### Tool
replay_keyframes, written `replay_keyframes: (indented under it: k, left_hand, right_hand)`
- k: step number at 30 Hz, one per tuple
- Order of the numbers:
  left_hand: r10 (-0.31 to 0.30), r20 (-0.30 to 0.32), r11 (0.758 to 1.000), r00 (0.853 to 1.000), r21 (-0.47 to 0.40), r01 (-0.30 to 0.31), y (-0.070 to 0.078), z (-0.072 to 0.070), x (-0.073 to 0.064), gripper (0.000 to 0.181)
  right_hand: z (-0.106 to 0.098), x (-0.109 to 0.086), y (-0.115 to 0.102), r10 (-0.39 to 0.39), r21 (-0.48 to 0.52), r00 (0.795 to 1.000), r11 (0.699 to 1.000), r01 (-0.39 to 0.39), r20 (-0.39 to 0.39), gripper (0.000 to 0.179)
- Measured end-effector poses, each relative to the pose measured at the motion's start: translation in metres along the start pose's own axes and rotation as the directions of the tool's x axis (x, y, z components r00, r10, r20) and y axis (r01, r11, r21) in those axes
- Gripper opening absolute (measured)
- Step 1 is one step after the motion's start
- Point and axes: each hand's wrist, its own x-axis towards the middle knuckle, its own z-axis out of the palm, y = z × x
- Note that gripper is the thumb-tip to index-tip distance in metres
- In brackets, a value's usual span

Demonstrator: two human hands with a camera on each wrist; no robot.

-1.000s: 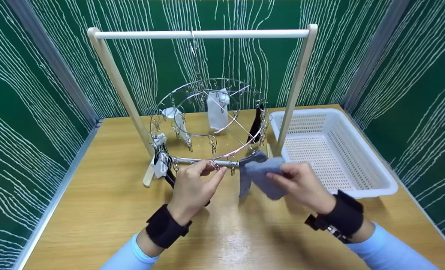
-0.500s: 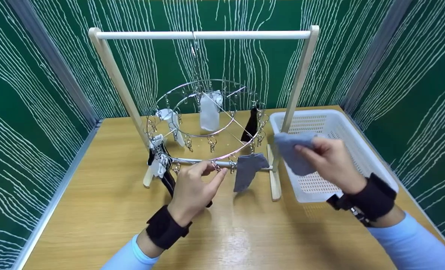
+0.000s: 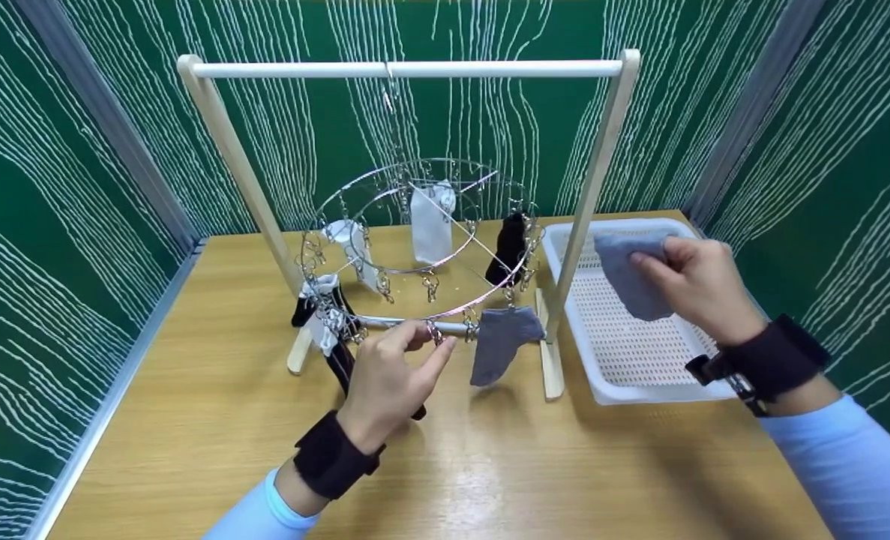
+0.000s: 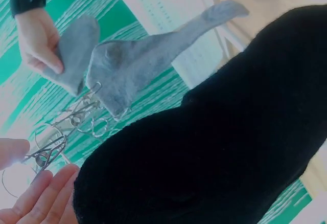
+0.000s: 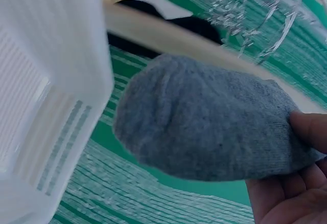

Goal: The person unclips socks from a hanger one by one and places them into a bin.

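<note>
In the head view, my left hand (image 3: 392, 371) pinches a metal clip (image 3: 435, 332) at the near rim of a round clip hanger (image 3: 465, 306). The left wrist view has this clip (image 4: 45, 155) between thumb and fingers. My right hand (image 3: 703, 289) grips a grey sock (image 3: 632, 274) by its cuff, above the basket; the right wrist view shows the sock (image 5: 204, 121) toe outward. Another grey sock (image 3: 501, 345) hangs clipped right of my left hand. A large black sock (image 4: 204, 147) fills much of the left wrist view.
The hanger hooks over the white bar (image 3: 504, 69) of a wooden stand. White socks (image 3: 431, 225), a black sock (image 3: 510, 249) and black-and-white socks (image 3: 328, 322) hang from it. A white basket (image 3: 617, 394) stands right, partly behind the stand's right leg (image 3: 591, 187).
My right hand has carried the grey sock away from the hanger, to the right and up, over the basket. My left hand stays at the clip. The hanger and hanging socks have swayed slightly.
</note>
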Motion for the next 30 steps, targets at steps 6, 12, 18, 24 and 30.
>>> replay_keyframes:
  k: [6, 12, 18, 24, 30]
  left_hand:
    - [0.003, 0.002, 1.0, 1.0, 0.005, -0.003, 0.0, 0.0, -0.001, 0.016]
    - [0.001, 0.005, 1.0, 1.0, 0.019, -0.001, -0.001, 0.0, -0.001, 0.016]
    - [0.001, 0.01, 1.0, 1.0, 0.019, -0.001, 0.001, -0.001, -0.001, 0.017]
    - [-0.005, 0.014, 1.0, 1.0, 0.018, 0.005, 0.001, -0.001, -0.001, 0.017]
    - [0.003, 0.01, 1.0, 1.0, 0.016, -0.003, 0.0, -0.001, -0.001, 0.016]
  right_hand:
    - [-0.002, 0.015, 0.022, -0.005, -0.141, 0.999, 0.99, 0.01, 0.039, 0.058]
    - [-0.001, 0.027, 0.045, 0.068, -0.239, 0.989, 0.97, -0.036, 0.129, 0.051]
    - [0.005, 0.038, 0.063, 0.123, -0.311, 0.959, 0.95, -0.039, 0.255, 0.044]
    - [0.017, 0.046, 0.084, 0.107, -0.328, 0.946, 0.945, -0.001, 0.305, 0.045]
    - [0.026, 0.05, 0.101, 0.132, -0.353, 0.931, 0.936, -0.005, 0.339, 0.046]
